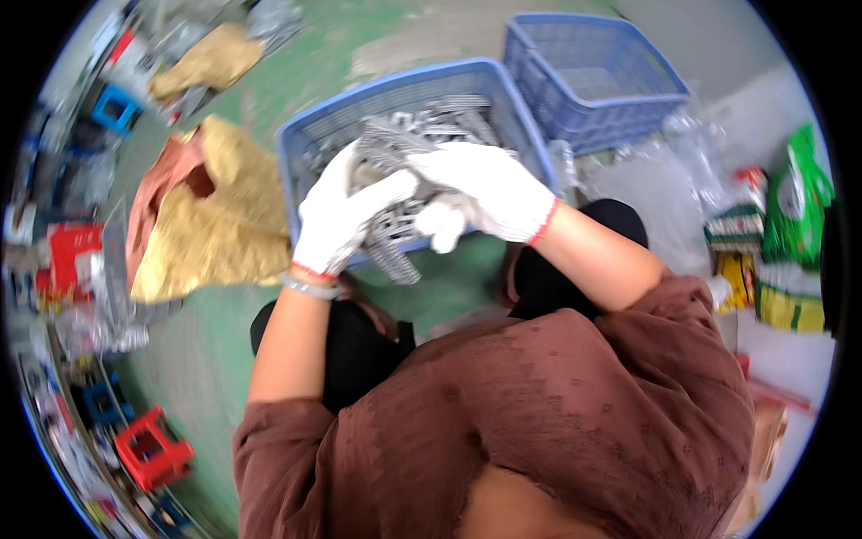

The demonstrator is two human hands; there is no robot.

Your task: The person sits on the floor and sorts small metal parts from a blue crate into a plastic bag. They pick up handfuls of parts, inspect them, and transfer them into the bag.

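Note:
Both my hands wear white knit gloves with red cuffs and are closed over the near part of a blue plastic basket [285, 171]. My left hand [337, 216] grips several grey, slotted metal-looking strips [391, 262], whose lower ends stick out below the glove. From the other side my right hand [489, 190] wraps round the same bunch, its fingertips curled in near the middle. The upper ends of the strips fan out between the hands. Many similar grey pieces [467, 112] lie loose in the basket; their exact kind is too blurred to tell.
A second blue basket [593, 112] stands at the far right, touching the first. A yellow woven sack [224, 242] lies to the left on the green floor. A red stool [154, 449] sits at lower left, near crowded shelves. Green bags [799, 207] and clear plastic are along the right wall.

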